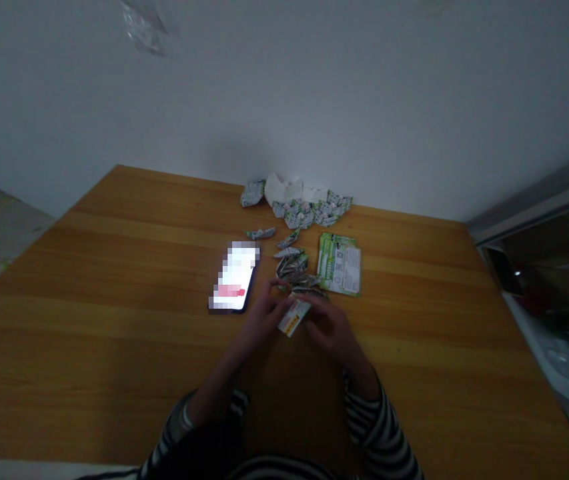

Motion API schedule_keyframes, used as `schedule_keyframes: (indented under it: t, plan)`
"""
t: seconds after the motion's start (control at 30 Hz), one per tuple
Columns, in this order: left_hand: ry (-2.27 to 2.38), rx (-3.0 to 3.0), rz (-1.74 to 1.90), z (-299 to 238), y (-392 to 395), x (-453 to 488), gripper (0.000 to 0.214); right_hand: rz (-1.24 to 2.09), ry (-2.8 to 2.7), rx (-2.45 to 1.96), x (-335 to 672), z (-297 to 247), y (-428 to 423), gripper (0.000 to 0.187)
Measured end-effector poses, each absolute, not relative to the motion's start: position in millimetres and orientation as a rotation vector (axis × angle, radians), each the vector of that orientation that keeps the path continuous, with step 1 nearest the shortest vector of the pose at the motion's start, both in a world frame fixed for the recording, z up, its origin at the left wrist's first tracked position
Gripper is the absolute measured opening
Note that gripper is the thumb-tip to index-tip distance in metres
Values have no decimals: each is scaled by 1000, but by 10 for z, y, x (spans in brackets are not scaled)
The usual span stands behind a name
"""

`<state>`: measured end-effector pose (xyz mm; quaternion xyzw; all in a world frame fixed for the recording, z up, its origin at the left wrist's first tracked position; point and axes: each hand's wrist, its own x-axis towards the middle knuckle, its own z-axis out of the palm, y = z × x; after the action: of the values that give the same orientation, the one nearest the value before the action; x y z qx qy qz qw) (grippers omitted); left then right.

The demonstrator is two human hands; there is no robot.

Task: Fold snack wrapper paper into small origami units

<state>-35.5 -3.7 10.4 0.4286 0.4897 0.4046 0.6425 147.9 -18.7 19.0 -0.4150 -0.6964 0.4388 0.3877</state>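
- Left hand (260, 317) and right hand (331, 328) close together, both pinching a small printed paper piece (294, 317); left thumb at its upper left edge, right fingertips at its upper right. Exact finger contact underneath too dark to resolve.
- Paper piece is held tilted just above the near end of the folded paper pieces (291, 265).
- Handling, my judgement: paper looks thin, so a light pinch at the edges should suffice; align edges before pressing any crease, one hand steadying while the other runs a thumb along it. Forearms low over the table would help steadiness.
- Beyond the fingertips: folded pieces in a loose column, some touching.
- Right of the column: stack of flat printed sheets (339, 263), green and white, slightly fanned.
- Left: lit phone (237, 277), screen blurred, lying flat.
- Far edge: cluster of folded paper (309, 213) beside crumpled white paper (284, 189).
- Surface: wood-grain table (114, 300), far edge at a pale wall (314, 100).
- Room: dim. Clear plastic (144, 27) on the wall; a shelf unit (554, 267) at right, contents mostly indistinct.
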Motion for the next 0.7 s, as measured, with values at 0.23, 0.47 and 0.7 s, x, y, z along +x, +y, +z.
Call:
schedule_keyframes:
  t: [0.23,0.47,0.7]
  plan:
    - [1156,911,1016,142,-35,-320,29,1040,-1533,-1123,1315,66,-217,15]
    - [1178,1122,1087,226,-67,-313,18,988,-1112,-1330,1338,-68,-201,17]
    - [1344,1151,1190,230,-95,-272,9,1074,-1048,-1318,1285,-16,-228,9]
